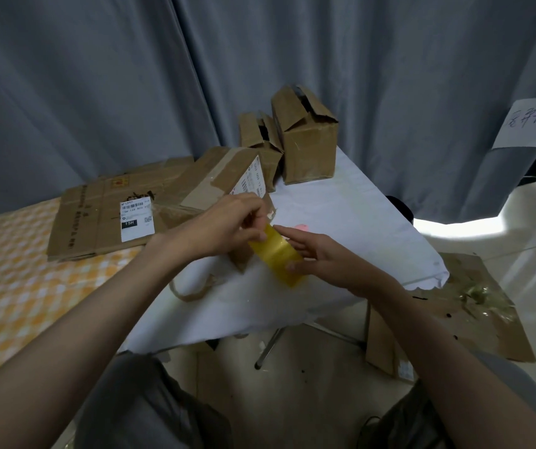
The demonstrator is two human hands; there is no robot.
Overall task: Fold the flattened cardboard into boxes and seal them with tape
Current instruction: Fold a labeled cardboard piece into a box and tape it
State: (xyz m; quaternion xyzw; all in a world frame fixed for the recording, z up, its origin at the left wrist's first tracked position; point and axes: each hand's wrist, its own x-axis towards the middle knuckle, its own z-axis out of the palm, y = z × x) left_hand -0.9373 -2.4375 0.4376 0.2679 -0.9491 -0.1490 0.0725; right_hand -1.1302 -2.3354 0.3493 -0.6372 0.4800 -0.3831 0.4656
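Observation:
A yellow roll of tape (276, 254) is held above the white-covered table (341, 222). My right hand (321, 257) grips the roll from the right side. My left hand (227, 225) pinches at the roll's upper end with fingertips closed on the tape edge. Just behind my left hand lies a taped cardboard box (224, 179) on its side, with a white label. Flattened cardboard (98, 215) with a shipping label lies to the left, on the orange checked surface.
Two folded boxes (305, 140) with loose top flaps stand at the table's far end against a grey curtain. A cardboard sheet (454, 309) with tape scraps lies on the floor at right. A brown paper-bag handle (192, 293) rests near the table's front.

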